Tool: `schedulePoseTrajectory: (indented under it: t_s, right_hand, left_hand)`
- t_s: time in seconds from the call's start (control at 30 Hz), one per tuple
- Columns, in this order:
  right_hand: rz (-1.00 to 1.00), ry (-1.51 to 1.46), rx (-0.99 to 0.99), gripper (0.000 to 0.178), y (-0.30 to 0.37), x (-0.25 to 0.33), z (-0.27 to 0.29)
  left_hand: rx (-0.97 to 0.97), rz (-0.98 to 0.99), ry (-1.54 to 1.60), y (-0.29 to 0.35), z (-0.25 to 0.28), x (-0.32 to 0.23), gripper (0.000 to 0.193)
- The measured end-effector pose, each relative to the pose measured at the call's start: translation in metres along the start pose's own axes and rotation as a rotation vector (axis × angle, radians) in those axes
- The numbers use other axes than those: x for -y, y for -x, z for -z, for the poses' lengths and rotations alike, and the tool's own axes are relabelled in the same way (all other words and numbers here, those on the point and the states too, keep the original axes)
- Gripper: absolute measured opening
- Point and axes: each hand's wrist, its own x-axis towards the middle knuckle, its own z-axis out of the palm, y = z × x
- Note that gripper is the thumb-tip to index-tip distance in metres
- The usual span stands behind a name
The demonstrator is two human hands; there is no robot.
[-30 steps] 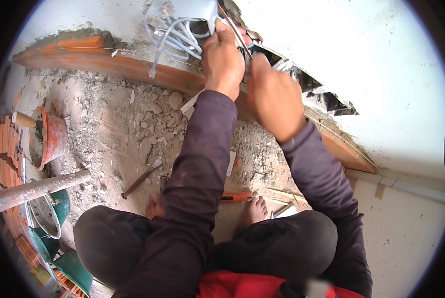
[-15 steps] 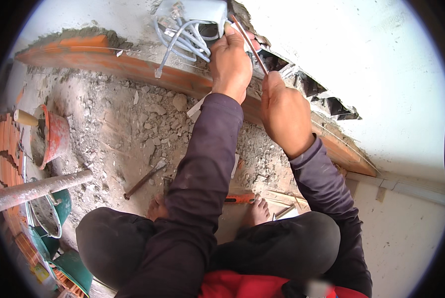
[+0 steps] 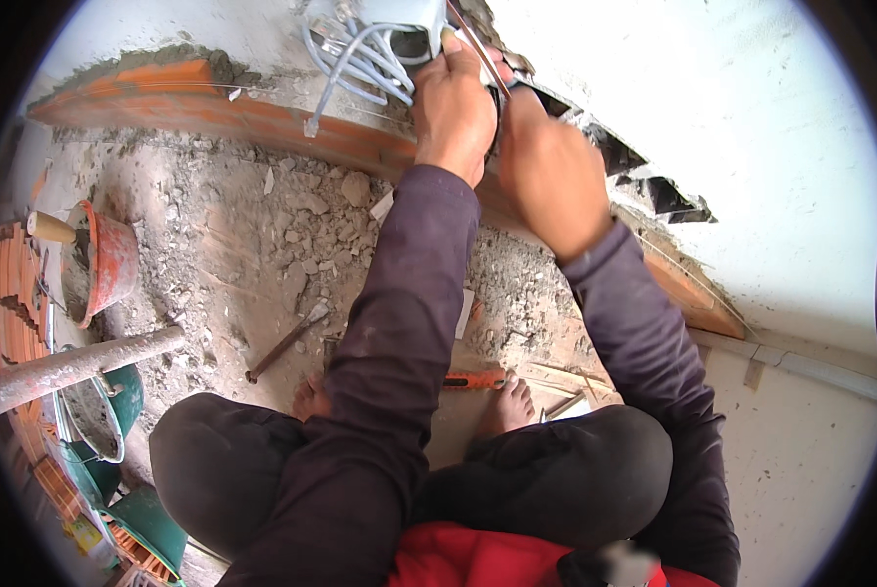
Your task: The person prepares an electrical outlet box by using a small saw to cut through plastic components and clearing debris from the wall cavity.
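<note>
A grey-white box [image 3: 404, 14] sits against the wall at the top, a bundle of grey cables [image 3: 360, 68] with clear plugs hanging from it. Just below its right corner, my left hand [image 3: 453, 112] is closed, fingertips pressed together by the broken wall edge; what they grip is hidden. A thin reddish-brown rod [image 3: 474, 46] slants past those fingertips, its lower end inside my closed right hand [image 3: 554, 166]. Both hands are close together over a jagged opening [image 3: 622, 157] chipped along the foot of the white wall.
Orange hollow bricks [image 3: 213, 112] line the wall's foot. Rubble [image 3: 306, 201] covers the floor, with a rusty chisel-like bar [image 3: 284, 342] on it. An orange-handled tool [image 3: 474, 379] lies between my feet. On the left are a red bucket [image 3: 113, 259], a mortar-stained pole [image 3: 86, 367] and green buckets [image 3: 145, 523].
My right hand has moved up and left, closer to my left hand, and the rod has slid up past the box's corner. My left hand stays nearly in place.
</note>
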Motion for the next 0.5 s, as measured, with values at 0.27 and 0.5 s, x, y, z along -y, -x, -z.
schedulePoseTrajectory:
  t_s: [0.27,0.5]
  right_hand:
    - [0.008,-0.004,-0.043,0.009,-0.008,0.006,-0.003]
    - [0.056,0.026,-0.042,0.01,-0.006,-0.001,0.001]
  left_hand:
    - [0.045,-0.034,0.021,-0.004,0.003,0.004,0.044]
    - [0.03,-0.087,-0.087,-0.004,0.001,0.002,0.045]
